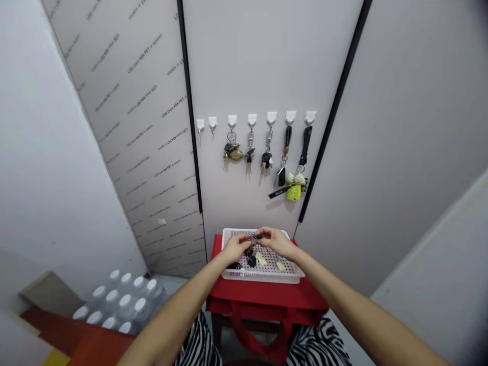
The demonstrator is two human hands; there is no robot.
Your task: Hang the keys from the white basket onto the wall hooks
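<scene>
Key bunch (253,239), a small cluster of dark and metallic pieces, is held over the far left part of a white plastic basket with a perforated floor (263,278). The left hand (236,247) pinches it between thumb and fingers from the basket's left; the right hand (275,241) pinches its other side from the basket's right, so one grip can steady while the other works. Which piece each fingertip presses is too small to tell. Holding it above the basket probably means anything slipping drops inside the rim.

Below the hands, a black rounded piece (251,261) and pale yellow paper slips (261,258) lie on the basket's floor, where the walls likely stop them sliding off. Beneath the basket, a red fabric bag with long handles (267,294) serves as a cover, its handles drooping on the near side between knees in black-and-white zebra-striped trousers (316,348).

Beyond and above the basket, white hooks (271,118) line a pale panel, spaced apart, presumably so that the hanging key sets (266,160) stay untangled. Well to the basket's left stand clear bottles with white caps (124,300), grouped closely together.
</scene>
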